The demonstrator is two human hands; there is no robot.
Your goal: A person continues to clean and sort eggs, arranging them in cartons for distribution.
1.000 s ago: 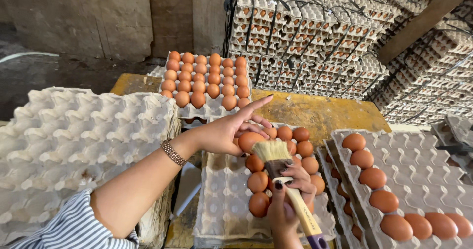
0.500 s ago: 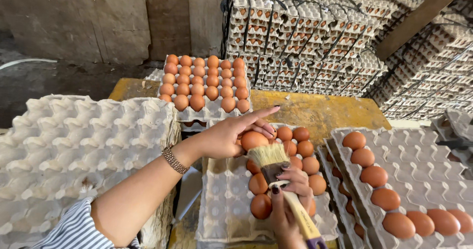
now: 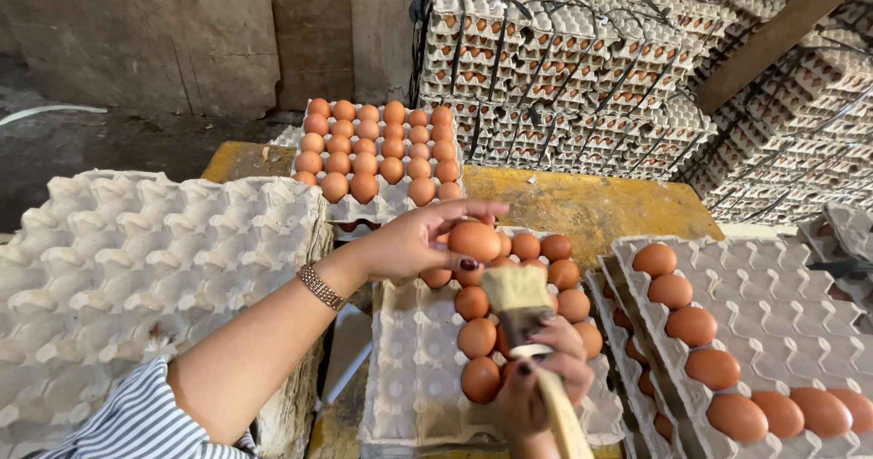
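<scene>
My left hand point(image 3: 411, 241) holds a brown egg point(image 3: 474, 240) between thumb and fingers, just above the grey carton tray point(image 3: 414, 368) in front of me. That tray carries several brown eggs along its right side. My right hand point(image 3: 544, 377) grips a paintbrush point(image 3: 520, 303) with a pale wooden handle; its bristles sit right below the held egg, close to touching it. A metal bracelet is on my left wrist and a striped sleeve covers the upper arm.
A stack of empty grey trays point(image 3: 136, 268) stands at my left. A full tray of eggs point(image 3: 377, 154) sits behind on a yellow table point(image 3: 582, 204). A partly filled tray point(image 3: 755, 332) lies at the right. Tied bundles of egg trays point(image 3: 582, 68) fill the back.
My left hand closed around the egg and drew it slightly back; the pointing forefinger has curled in. The brush stayed just below the egg.
</scene>
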